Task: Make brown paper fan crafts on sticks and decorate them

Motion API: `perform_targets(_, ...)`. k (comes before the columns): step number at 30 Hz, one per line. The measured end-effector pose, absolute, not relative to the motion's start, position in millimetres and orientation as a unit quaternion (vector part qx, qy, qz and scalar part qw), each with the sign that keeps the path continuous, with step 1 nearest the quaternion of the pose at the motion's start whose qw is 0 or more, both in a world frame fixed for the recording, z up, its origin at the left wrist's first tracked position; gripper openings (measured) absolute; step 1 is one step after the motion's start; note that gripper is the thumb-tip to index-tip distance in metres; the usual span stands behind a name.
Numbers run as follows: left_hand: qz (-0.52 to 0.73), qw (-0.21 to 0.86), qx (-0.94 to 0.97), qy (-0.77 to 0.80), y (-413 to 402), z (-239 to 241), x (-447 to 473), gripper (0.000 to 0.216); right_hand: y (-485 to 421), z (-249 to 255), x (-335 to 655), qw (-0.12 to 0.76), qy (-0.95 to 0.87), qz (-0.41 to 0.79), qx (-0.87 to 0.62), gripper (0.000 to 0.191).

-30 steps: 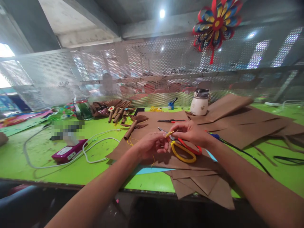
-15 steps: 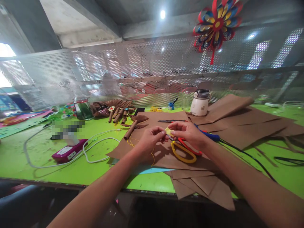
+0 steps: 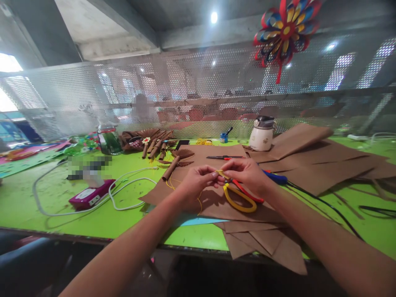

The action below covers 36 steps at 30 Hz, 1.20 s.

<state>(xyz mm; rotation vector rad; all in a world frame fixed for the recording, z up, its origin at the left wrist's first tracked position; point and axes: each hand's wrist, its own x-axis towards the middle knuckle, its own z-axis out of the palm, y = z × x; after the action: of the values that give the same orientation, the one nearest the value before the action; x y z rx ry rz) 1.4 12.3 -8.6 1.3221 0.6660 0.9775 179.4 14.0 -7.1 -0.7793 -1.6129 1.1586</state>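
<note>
My left hand (image 3: 200,181) and my right hand (image 3: 246,172) meet above a brown paper sheet (image 3: 213,152), fingertips pinched on one small yellow piece (image 3: 220,171), which looks like paper. It shows almost edge-on between them, and the fingers partly cover it. Just below my right hand lie scissors (image 3: 239,202) with a yellow and a red handle; the hands hide their blades. Yellow thread (image 3: 199,206) hangs or lies by my left wrist. Beyond my left hand rests a rolled brown paper tube (image 3: 170,169) with a pleated fan shape attached.
Behind are a slim red-and-black tool (image 3: 221,157), several more paper tubes (image 3: 156,149), a blue jar (image 3: 223,138) and a white flask (image 3: 261,136). A blue-handled corded tool (image 3: 276,177) and brown sheets (image 3: 321,165) lie right. Left are a purple power strip (image 3: 92,196) and white cable (image 3: 116,204).
The yellow piece has tilted from showing its flat face to nearly edge-on, and my fingertips have closed nearer together around it. My arms have barely moved.
</note>
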Motion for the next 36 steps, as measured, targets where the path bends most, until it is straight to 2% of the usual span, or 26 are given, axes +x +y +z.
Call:
perform_targets(6,0.406,0.662,0.555,0.298,13.5,-7.2,-1.1,0.020,12.0,-6.1,180.0,0.479,-0.721,0.390,-0.314,0.016)
perform_targets(15,0.392,0.700,0.543,0.249,13.9,-5.9,-6.0,0.013,7.5,-0.3,181.1,0.469,-0.760,0.336,-0.299,0.009)
perform_targets(26,0.384,0.668,0.556,0.312,16.1,-8.8,-0.8,0.027,10.8,-5.9,182.4,0.415,-0.857,0.163,-0.258,0.017)
perform_targets(29,0.398,0.651,0.557,0.327,16.5,-9.1,-0.2,0.030,11.3,-4.6,182.5,0.426,-0.835,0.216,-0.273,0.015)
perform_targets(33,0.419,0.631,0.551,0.349,16.9,-9.9,1.1,0.028,14.0,-1.3,184.0,0.432,-0.724,0.429,-0.325,0.030)
perform_targets(36,0.430,0.609,0.564,0.355,16.5,-10.5,2.6,0.027,16.6,-2.2,183.8,0.428,-0.648,0.519,-0.358,0.026)
